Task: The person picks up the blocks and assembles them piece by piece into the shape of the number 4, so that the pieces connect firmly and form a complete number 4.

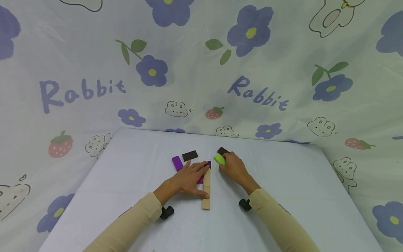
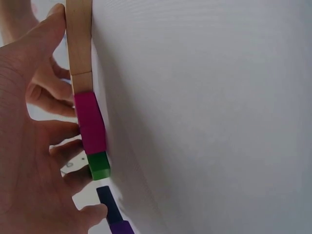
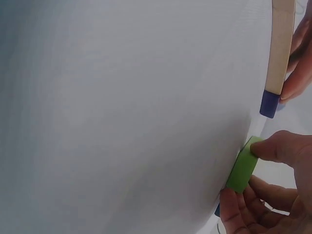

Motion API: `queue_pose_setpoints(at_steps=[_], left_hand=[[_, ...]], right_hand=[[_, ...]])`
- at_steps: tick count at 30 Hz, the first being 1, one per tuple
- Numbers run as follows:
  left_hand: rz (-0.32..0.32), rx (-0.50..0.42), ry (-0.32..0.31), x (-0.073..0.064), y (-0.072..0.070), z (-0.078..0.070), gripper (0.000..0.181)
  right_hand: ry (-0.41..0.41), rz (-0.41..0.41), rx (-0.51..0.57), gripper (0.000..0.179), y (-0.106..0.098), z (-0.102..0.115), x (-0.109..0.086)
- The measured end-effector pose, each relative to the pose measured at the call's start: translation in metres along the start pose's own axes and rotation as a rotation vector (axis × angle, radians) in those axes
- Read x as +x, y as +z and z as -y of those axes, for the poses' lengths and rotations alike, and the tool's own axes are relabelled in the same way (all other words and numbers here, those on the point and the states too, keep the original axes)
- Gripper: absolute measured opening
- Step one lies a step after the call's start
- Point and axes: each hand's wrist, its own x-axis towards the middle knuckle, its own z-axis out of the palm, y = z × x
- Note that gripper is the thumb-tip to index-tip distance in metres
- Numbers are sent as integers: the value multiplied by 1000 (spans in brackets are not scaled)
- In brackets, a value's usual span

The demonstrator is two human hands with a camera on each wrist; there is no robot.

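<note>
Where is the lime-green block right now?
In the head view, the lime-green block is right of the row of wooden blocks, pinched by the right hand, next to a dark block.

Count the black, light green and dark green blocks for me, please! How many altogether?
Black blocks: 2
Light green block: 1
Dark green block: 1
Total: 4
</note>
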Motion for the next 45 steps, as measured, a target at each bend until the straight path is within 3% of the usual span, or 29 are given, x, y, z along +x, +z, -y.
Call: queue_pose_setpoints(at_steps=[6, 13, 28, 45], left_hand=[[-11, -6, 4, 0, 1, 0, 111], [1, -1, -5, -1, 0, -1, 111], [-3, -5, 8, -1, 0, 0, 110], [2, 11, 3, 0, -1, -1, 111]], right_hand=[[-39, -22, 15, 44, 0, -4, 0], [-62, 7, 47, 44, -1, -6, -1], [-186, 4, 14, 41, -3, -10, -6], [-224, 46, 11, 39, -2, -8, -6]])
